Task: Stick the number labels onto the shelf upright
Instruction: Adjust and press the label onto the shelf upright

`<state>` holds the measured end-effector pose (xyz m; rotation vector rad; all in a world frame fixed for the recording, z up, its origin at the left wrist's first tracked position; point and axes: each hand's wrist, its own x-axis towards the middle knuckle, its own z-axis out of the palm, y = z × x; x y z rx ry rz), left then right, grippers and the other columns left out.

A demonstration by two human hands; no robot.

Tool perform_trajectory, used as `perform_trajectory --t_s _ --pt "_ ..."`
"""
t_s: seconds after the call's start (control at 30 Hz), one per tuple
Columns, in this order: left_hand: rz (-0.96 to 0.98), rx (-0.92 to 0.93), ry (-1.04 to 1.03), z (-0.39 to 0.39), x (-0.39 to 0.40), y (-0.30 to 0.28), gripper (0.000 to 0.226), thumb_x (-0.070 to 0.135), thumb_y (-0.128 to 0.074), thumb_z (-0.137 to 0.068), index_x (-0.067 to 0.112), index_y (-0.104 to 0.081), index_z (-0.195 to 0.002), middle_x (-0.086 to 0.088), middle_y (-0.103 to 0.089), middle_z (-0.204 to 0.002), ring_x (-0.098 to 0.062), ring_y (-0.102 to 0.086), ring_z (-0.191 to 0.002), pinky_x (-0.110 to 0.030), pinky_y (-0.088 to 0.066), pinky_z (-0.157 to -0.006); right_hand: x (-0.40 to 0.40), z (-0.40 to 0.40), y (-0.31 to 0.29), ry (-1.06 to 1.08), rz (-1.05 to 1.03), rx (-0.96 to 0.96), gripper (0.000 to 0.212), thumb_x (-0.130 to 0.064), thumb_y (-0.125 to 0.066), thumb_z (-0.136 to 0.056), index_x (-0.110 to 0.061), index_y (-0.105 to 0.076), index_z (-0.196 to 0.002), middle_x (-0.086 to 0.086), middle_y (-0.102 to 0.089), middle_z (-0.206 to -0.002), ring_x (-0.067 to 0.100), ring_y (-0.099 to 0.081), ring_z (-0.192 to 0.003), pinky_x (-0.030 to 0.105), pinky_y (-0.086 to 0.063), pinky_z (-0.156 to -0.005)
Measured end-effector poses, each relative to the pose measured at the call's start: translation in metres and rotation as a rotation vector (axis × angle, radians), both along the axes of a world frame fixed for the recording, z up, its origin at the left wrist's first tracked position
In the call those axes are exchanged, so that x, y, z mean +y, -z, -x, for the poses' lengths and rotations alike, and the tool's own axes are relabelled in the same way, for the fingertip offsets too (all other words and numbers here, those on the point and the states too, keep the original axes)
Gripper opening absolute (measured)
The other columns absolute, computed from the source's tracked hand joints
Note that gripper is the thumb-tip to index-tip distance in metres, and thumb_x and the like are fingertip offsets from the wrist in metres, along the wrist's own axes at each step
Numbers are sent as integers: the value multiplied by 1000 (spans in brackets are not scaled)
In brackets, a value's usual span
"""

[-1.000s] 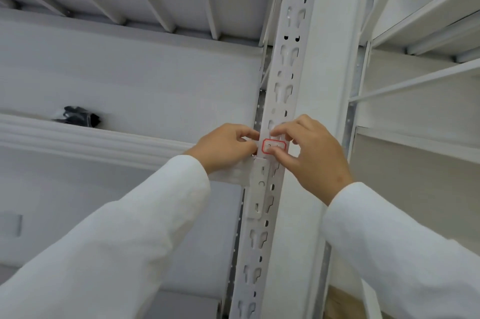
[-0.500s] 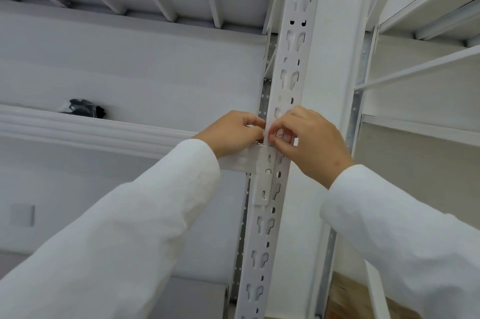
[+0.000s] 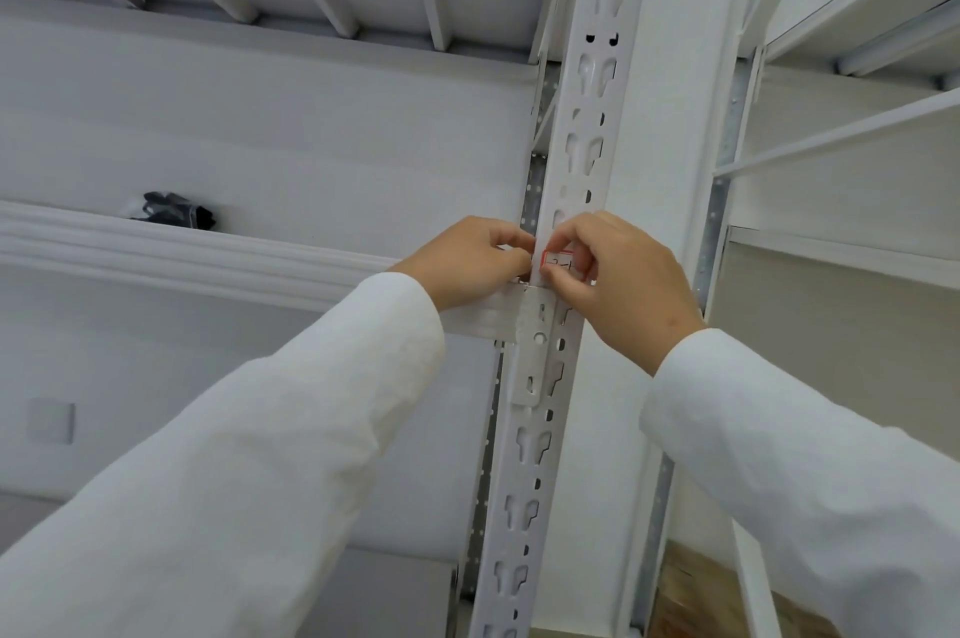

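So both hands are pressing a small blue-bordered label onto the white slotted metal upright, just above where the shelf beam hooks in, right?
Nearly. The small label's border is red, not blue, as the head view shows. The rest holds: the left hand and right hand pinch it against the white slotted metal upright, just above the shelf beam's bracket.

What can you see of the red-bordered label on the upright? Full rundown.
The label is a small white rectangle with a red rounded border and dark printed characters too blurred to read. It looks like paper or a thin sticker, lying flat against the face of the white perforated shelf upright, just above the beam bracket. The right hand covers its right and lower edges with its fingertips; the left hand sits at its left edge.
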<state>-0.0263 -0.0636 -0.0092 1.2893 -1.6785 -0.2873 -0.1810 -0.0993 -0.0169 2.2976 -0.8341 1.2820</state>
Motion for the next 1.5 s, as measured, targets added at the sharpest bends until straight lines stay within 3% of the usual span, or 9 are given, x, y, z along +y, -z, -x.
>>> perform_trajectory --t_s 0.2,0.33,0.5,0.8,1.07,1.17,1.3,1.4,1.5 --pt "-5 0 -8 1 2 0 18 17 -54 -87 28 -66 -95 0 -70 -94 -15 -64 -95 -24 -44 -89 2 2 -13 -19 -116 36 5 -29 -61 -81 -30 -56 -80 -11 -50 -69 12 -50 -69 28 -41 -62" --pt "-3 -7 -19 1 1 0 22 18 -53 -87 26 -69 -101 0 -72 -100 -16 -65 -101 -26 -44 -93 2 5 -14 -18 -64 41 8 -30 -61 -81 -30 -59 -89 -9 -52 -74 12 -50 -71 30 -44 -65" --pt "-11 19 0 1 -1 2 24 21 -52 -83 23 -72 -97 0 -74 -105 -16 -65 -106 -32 -45 -102 4 4 -9 21 -1 91 4 -27 -57 -83 -29 -59 -85 -10 -51 -76 14 -52 -74 35 -49 -67" --pt "-26 -5 15 1 6 0 34 21 -60 -80 24 -66 -114 3 -69 -103 -9 -62 -98 -21 -42 -92 8 0 -14 79 -55 159 3 -28 -54 -82 -28 -56 -80 -13 -43 -66 16 -51 -72 28 -38 -63" --pt "-19 -25 30 -2 3 1 34 22 -62 -81 22 -66 -115 13 -64 -74 5 -57 -68 -15 -39 -74 2 4 -10 42 18 116 10 -25 -54 -84 -32 -58 -89 -15 -42 -66 12 -49 -70 29 -43 -63" --pt "-22 -29 25 -1 3 1 38 20 -62 -80 20 -64 -119 8 -67 -87 -6 -61 -88 -20 -42 -89 2 3 -8 60 58 165 8 -24 -54 -83 -29 -60 -85 -12 -45 -70 13 -50 -72 31 -45 -62" --pt "-24 -36 24 -2 2 0 38 20 -62 -79 21 -65 -117 12 -64 -79 -4 -58 -78 -18 -41 -79 0 5 -7 30 80 153 8 -24 -56 -80 -27 -60 -85 -8 -52 -77 17 -52 -71 34 -47 -62" --pt "-24 -28 18 -2 0 1 37 21 -64 -80 21 -65 -117 6 -71 -90 -9 -65 -91 -22 -45 -90 -1 8 -7 15 63 92 14 -28 -54 -81 -29 -58 -94 -8 -52 -79 17 -52 -69 34 -48 -64" --pt "-19 -21 23 -2 2 1 37 19 -63 -79 21 -66 -116 7 -69 -85 -10 -62 -89 -24 -43 -93 1 7 -6 16 58 93 13 -27 -55 -82 -29 -58 -94 -10 -48 -76 16 -51 -69 34 -47 -64"
